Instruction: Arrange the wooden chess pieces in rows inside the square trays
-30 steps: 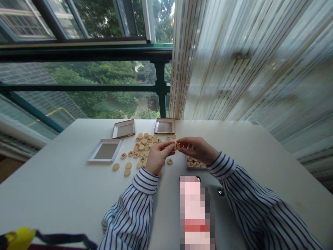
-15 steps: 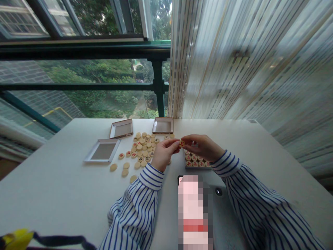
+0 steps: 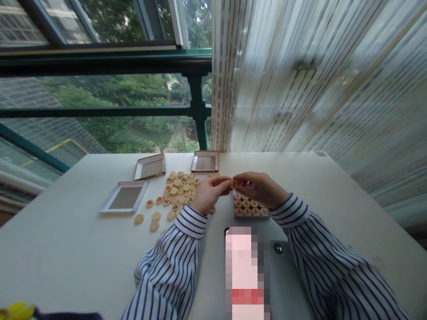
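The left hand (image 3: 211, 194) and right hand (image 3: 260, 189) are pinching one round piece (image 3: 234, 183), probably light, stiff and fairly slippery, its rim likely offering the surest hold

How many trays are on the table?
4: a brown-edged tray back left, another back centre, a white-edged tray nearer left, a grey tray of pieces partly behind the right hand. More may be hidden.

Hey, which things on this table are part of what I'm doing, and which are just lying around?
Likely in use:
held piece
loose pieces
box holding rows of pieces

Apparently just lying about:
white-rimmed tray
two brown-edged trays
pixelated object
grey item
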Tool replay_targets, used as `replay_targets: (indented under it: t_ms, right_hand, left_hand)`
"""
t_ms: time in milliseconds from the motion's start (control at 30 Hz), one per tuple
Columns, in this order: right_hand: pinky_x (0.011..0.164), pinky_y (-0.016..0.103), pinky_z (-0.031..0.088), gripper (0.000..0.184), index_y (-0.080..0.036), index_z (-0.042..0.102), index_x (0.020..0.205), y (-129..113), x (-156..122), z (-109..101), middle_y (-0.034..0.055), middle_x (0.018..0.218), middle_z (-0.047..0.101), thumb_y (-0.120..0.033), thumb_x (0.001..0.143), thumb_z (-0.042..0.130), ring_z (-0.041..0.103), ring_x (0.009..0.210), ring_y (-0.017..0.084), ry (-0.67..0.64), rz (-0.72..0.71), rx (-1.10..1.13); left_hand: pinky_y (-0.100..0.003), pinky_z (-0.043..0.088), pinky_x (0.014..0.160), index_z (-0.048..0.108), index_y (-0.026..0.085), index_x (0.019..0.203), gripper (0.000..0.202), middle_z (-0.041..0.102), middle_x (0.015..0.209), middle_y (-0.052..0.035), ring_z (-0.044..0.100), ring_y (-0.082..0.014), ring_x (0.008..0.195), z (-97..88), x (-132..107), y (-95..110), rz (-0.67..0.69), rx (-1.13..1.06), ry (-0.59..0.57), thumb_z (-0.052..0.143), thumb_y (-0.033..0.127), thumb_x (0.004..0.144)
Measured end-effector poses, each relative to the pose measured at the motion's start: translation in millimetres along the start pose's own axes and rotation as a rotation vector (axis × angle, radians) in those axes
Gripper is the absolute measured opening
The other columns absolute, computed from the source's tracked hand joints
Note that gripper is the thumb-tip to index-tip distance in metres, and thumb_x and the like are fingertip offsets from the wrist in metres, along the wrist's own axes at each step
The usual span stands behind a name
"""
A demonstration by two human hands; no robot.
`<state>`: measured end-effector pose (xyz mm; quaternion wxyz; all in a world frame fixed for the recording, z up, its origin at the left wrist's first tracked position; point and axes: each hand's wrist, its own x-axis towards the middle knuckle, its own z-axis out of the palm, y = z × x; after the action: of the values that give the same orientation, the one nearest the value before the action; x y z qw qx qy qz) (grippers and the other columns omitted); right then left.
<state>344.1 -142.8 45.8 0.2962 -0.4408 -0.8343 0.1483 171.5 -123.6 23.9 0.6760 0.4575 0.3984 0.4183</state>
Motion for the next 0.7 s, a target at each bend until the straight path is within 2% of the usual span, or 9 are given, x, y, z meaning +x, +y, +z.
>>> replay_targets:
  t_ms: [367, 700]
  right_hand:
    - [0.065, 0.023, 0.046, 0.021, -0.016, 0.06, 0.096, 16, -1, 1, 0.0044, 0.08, 0.064, -0.025, 0.077, 0.054, 0.057, 0.069, 0.011, 0.016, 0.005, 0.02]
    - [0.069, 0.026, 0.045, 0.023, -0.016, 0.059, 0.097, 20, 0, 4, 0.0051, 0.082, 0.064, -0.026, 0.078, 0.054, 0.057, 0.071, 0.012, 0.008, 0.009, -0.053]
  left_hand:
    - [-0.023, 0.046, 0.061, 0.066, 0.01, 0.08, 0.028, 0.065, 0.07, -0.005, 0.058, -0.0106, 0.063, 4.3, 14, 3, 0.005, 0.084, -0.057, 0.07, 0.029, 0.06]
    - [-0.025, 0.047, 0.062, 0.067, 0.01, 0.078, 0.025, 0.065, 0.068, -0.005, 0.058, -0.011, 0.062, 3.4, 18, 0, 0.025, 0.108, -0.035, 0.069, 0.028, 0.061]
